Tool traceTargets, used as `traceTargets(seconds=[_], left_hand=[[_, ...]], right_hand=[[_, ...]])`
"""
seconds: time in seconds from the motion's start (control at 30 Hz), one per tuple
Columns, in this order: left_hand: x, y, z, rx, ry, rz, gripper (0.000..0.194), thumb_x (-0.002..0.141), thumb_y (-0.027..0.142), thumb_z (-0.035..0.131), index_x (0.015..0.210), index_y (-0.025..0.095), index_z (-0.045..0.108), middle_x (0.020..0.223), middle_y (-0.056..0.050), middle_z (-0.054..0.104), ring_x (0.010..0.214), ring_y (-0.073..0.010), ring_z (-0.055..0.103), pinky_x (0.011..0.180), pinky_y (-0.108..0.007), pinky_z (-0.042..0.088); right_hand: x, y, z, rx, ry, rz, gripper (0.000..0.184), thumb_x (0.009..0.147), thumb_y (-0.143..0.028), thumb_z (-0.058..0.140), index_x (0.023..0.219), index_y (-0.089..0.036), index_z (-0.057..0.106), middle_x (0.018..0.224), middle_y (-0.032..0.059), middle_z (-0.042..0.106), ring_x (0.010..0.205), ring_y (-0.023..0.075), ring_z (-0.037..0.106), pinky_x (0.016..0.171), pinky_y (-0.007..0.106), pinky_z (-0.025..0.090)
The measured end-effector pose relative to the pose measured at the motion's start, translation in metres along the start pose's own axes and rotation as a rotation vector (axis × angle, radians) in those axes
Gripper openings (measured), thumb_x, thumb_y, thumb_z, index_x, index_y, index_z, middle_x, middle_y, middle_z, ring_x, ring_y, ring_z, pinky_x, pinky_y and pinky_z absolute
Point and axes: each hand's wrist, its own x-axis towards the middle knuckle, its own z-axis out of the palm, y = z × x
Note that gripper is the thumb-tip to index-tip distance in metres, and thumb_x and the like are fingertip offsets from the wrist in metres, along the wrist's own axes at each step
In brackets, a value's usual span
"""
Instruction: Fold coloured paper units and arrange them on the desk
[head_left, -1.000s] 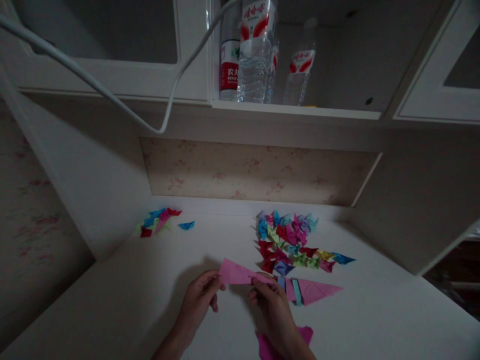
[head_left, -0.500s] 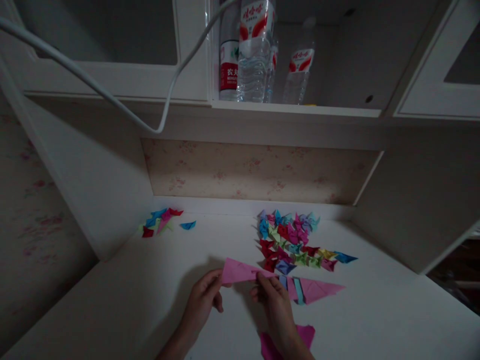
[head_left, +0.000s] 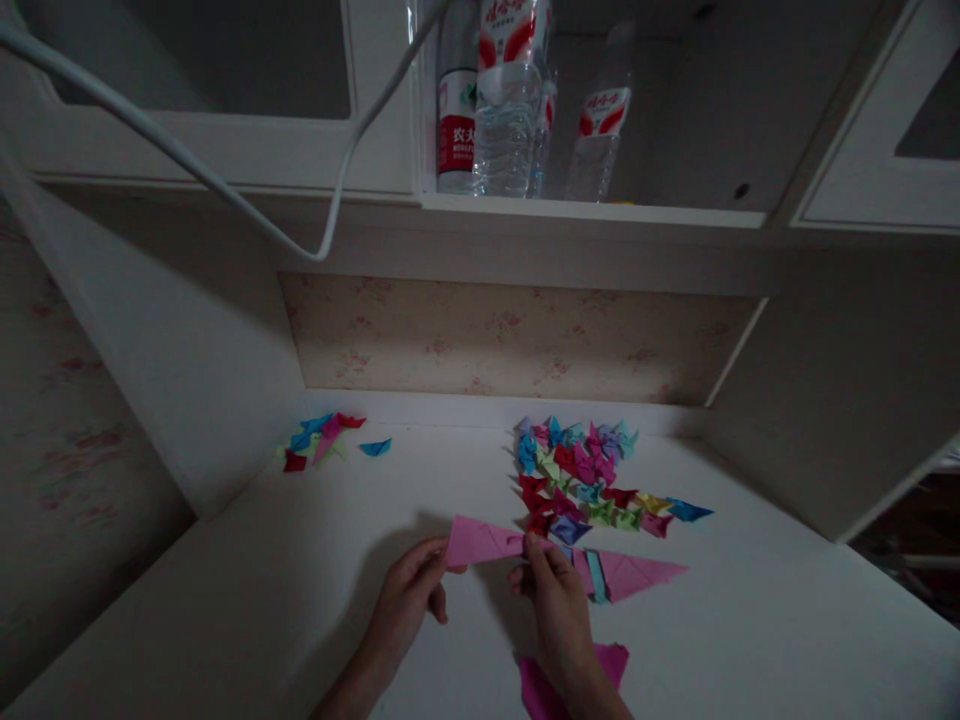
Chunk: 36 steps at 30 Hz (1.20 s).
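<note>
A folded pink paper, long and tapering to the right, is held up over the white desk between both hands. My left hand pinches its wide left end. My right hand grips it near the narrow right end, thumb on top, covering part of it. Just beyond the right hand lies another folded pink paper with a pale teal strip across it. A darker magenta paper rests partly hidden under the right wrist.
Several small folded paper pieces in many colours cluster behind the right hand. A smaller pile lies at the desk's left rear, with a blue piece beside it. Above, bottles stand on a shelf, and a white cable hangs in front.
My right hand has slid slightly right along the pink paper, uncovering more of its middle. The left hand keeps its pinch. The view has shifted slightly.
</note>
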Motion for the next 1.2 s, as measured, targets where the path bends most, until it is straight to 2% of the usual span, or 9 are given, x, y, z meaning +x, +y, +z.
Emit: traceTargets(seconds=[0.2,0.4,0.53,0.73,0.87,0.93,1.0,1.1,1.2], left_hand=[[-0.002,0.002,0.002,-0.045,0.011,-0.038,0.041,0.074,0.046,0.062,0.099,0.014,0.067,0.080,-0.008,0.070,0.039,-0.0078,0.047,0.039,-0.022,0.040],[-0.001,0.001,0.002,-0.089,0.077,-0.048,0.041,0.071,0.046,0.065,0.096,0.014,0.067,0.051,0.003,0.055,0.042,-0.0100,0.047,0.041,-0.020,0.039],[-0.002,0.006,0.001,-0.099,0.101,-0.036,0.041,0.068,0.050,0.067,0.091,0.015,0.068,0.065,0.000,0.059,0.044,-0.0092,0.046,0.040,-0.021,0.039],[0.003,0.007,-0.008,0.168,-0.080,0.075,0.035,0.077,0.043,0.061,0.097,0.016,0.066,0.077,-0.002,0.065,0.049,-0.0094,0.046,0.043,-0.020,0.035],[0.014,0.015,-0.018,0.345,-0.204,0.081,0.023,0.075,0.037,0.061,0.080,0.016,0.066,0.073,-0.001,0.067,0.062,-0.0138,0.056,0.053,-0.021,0.040],[0.023,0.027,-0.021,0.392,-0.252,0.066,0.020,0.073,0.035,0.062,0.075,0.016,0.065,0.067,0.000,0.065,0.060,-0.0133,0.055,0.054,-0.021,0.039],[0.032,0.045,-0.021,0.410,-0.254,0.032,0.022,0.072,0.037,0.062,0.072,0.015,0.063,0.058,0.003,0.059,0.047,-0.0096,0.046,0.045,-0.020,0.032],[0.044,0.073,-0.005,0.369,-0.167,0.060,0.023,0.071,0.039,0.062,0.070,0.016,0.058,0.052,0.007,0.052,0.040,-0.0064,0.036,0.041,-0.019,0.026],[0.052,0.087,0.036,0.344,-0.230,0.062,0.030,0.070,0.034,0.063,0.093,0.015,0.061,0.060,0.005,0.058,0.041,-0.0062,0.039,0.040,-0.018,0.028]], right_hand=[[-0.004,-0.006,-0.001,-0.171,0.051,-0.067,0.034,0.082,-0.053,0.057,0.072,-0.020,0.062,0.052,-0.0034,0.061,0.052,0.0154,0.054,0.055,0.026,0.040],[-0.004,-0.008,-0.003,-0.189,0.059,-0.083,0.035,0.083,-0.053,0.055,0.071,-0.021,0.061,0.051,-0.0041,0.059,0.052,0.0158,0.052,0.054,0.026,0.039],[-0.003,-0.006,-0.001,-0.161,0.052,-0.071,0.035,0.081,-0.054,0.058,0.072,-0.020,0.062,0.050,-0.0035,0.059,0.050,0.0159,0.052,0.053,0.026,0.038],[-0.005,-0.007,0.003,-0.190,-0.013,-0.068,0.038,0.081,-0.055,0.056,0.072,-0.019,0.061,0.047,-0.0033,0.057,0.047,0.0146,0.053,0.049,0.025,0.038],[-0.003,-0.004,0.006,-0.140,-0.082,-0.025,0.039,0.081,-0.056,0.056,0.071,-0.018,0.058,0.043,-0.0040,0.054,0.043,0.0126,0.051,0.047,0.023,0.038],[-0.003,-0.002,0.008,-0.082,-0.153,-0.006,0.037,0.078,-0.054,0.061,0.077,-0.017,0.059,0.052,-0.0022,0.059,0.044,0.0117,0.053,0.046,0.023,0.039],[-0.005,-0.001,0.010,0.004,-0.247,0.030,0.042,0.070,-0.050,0.072,0.094,-0.018,0.059,0.079,0.0025,0.065,0.048,0.0108,0.056,0.045,0.023,0.041],[-0.011,0.003,0.015,0.101,-0.376,0.105,0.062,0.058,-0.037,0.082,0.112,-0.023,0.053,0.107,0.0055,0.060,0.052,0.0096,0.059,0.046,0.023,0.045],[-0.017,0.009,0.020,0.115,-0.474,0.160,0.048,0.058,-0.026,0.079,0.102,-0.019,0.059,0.088,0.0015,0.063,0.047,0.0086,0.056,0.044,0.022,0.045]])
